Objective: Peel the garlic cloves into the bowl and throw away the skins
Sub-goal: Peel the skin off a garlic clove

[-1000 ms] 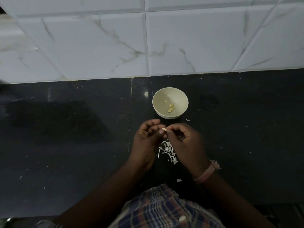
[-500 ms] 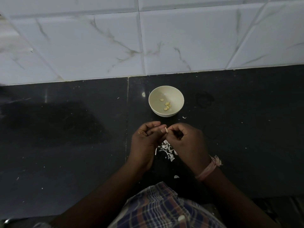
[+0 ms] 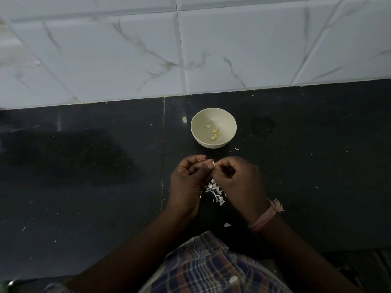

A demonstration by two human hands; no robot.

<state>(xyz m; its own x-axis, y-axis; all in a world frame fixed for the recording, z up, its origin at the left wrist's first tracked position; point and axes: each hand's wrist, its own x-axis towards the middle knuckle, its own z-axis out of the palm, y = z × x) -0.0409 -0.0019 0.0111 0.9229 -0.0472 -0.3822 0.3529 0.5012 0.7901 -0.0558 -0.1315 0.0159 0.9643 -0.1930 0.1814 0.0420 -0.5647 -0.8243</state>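
Just before the bowl (image 3: 213, 127) on the bench (image 3: 84, 187), a garlic clove (image 3: 213, 165) sits pinched between left hand (image 3: 188, 182) and right hand (image 3: 238, 180) — both curled round it — bowl straight ahead, skins (image 3: 215, 192) beneath.

The person's forearms are bare, with no sleeves reaching the wrists. Around the right wrist, at the right of the frame, sits a pale pink thread band (image 3: 265, 216), wound in several strands with a frayed tuft at its outer edge. At the bottom centre shows a plaid garment (image 3: 211, 269) in dark blue, brownish-red and white lines.
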